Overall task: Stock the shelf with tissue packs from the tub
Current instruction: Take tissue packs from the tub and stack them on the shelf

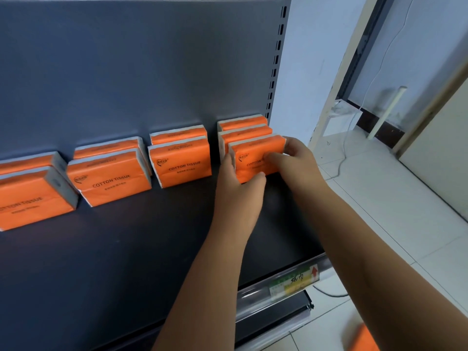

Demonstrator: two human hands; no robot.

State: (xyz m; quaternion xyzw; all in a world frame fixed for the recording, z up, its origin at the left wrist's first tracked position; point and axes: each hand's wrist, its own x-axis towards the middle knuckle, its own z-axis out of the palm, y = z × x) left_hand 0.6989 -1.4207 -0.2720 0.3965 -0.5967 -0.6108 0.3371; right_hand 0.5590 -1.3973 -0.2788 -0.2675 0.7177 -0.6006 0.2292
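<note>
The shelf [126, 249] holds rows of orange packs [111, 183]. At the right end, the front pack [250, 158] stands against two behind. My grip is close: left hand [235, 183] and right hand [293, 158] curl round its edges. Released unevenly, it could tip forward.

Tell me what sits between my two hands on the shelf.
In the head view, only one orange tissue pack, gripped at its sides by the left hand and right hand.
</note>
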